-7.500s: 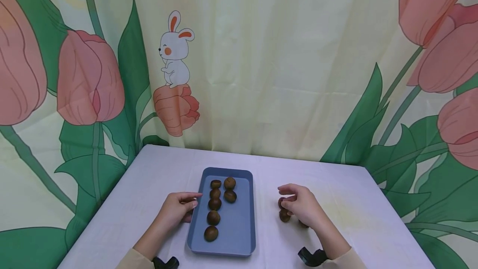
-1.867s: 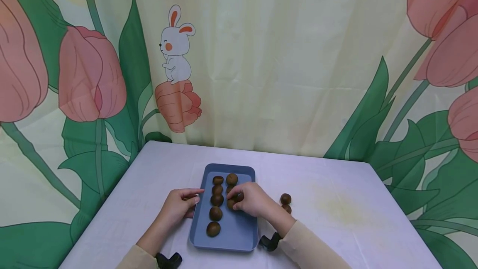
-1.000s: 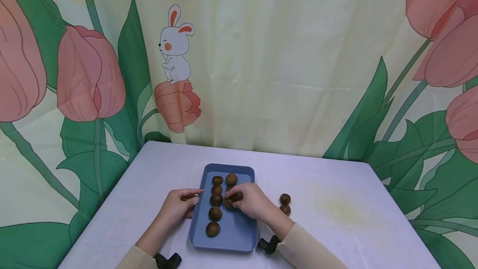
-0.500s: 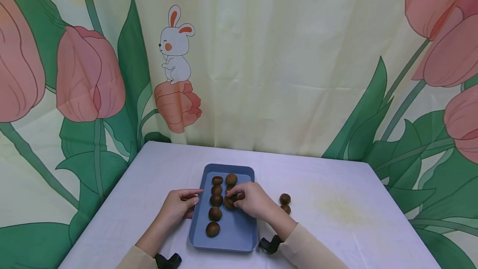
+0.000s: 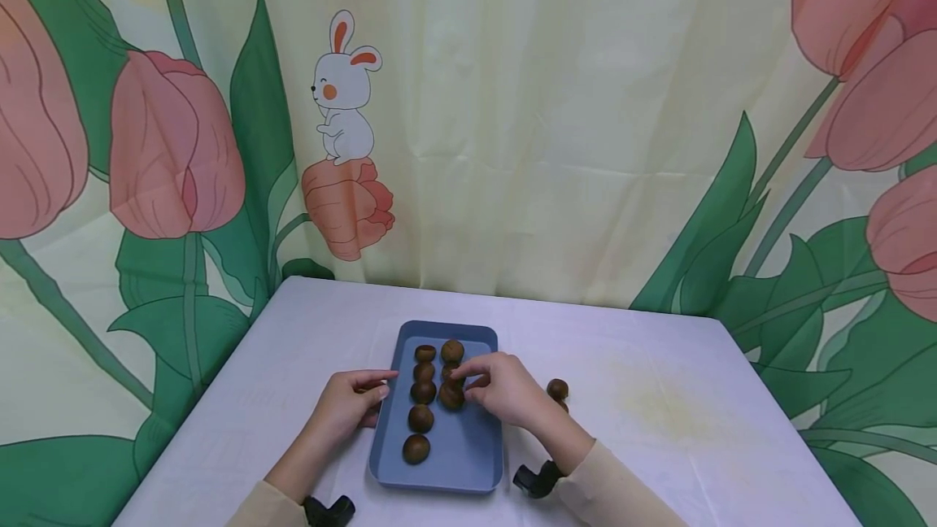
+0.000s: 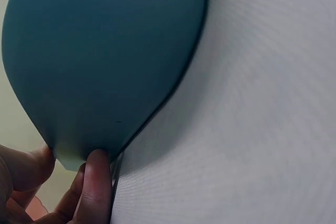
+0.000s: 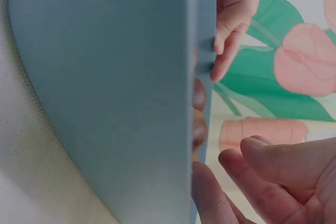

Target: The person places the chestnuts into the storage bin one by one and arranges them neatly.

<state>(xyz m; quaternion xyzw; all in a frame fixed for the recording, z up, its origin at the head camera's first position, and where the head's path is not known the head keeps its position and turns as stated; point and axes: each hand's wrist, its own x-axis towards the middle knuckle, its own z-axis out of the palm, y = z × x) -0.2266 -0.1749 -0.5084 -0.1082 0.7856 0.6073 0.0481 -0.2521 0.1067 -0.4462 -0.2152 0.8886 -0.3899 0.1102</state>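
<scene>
A blue-grey rectangular tray (image 5: 468, 454) lies on the table, holding several round brown chestnuts in two columns. The left column runs down to a chestnut (image 5: 416, 449) near the front. Lowest in the shorter right column sits another chestnut (image 5: 451, 396). My right hand (image 5: 505, 389) hovers just beside it, thumb and fingers parted, holding nothing; the right wrist view shows the gap between them. At the tray's left side, my left hand (image 5: 346, 405) pinches the wall, index finger over the rim and thumb against the outside (image 6: 97, 182).
Two loose chestnuts (image 5: 558, 389) lie on the white-covered table right of the tray, the nearer one partly behind the right wrist. A curtain (image 5: 542, 145) printed with tulips and a rabbit hangs behind the table.
My right hand has carried a chestnut from the table into the tray's right column. Its fingers have just parted and drawn off slightly rightward. The left hand keeps its place on the tray.
</scene>
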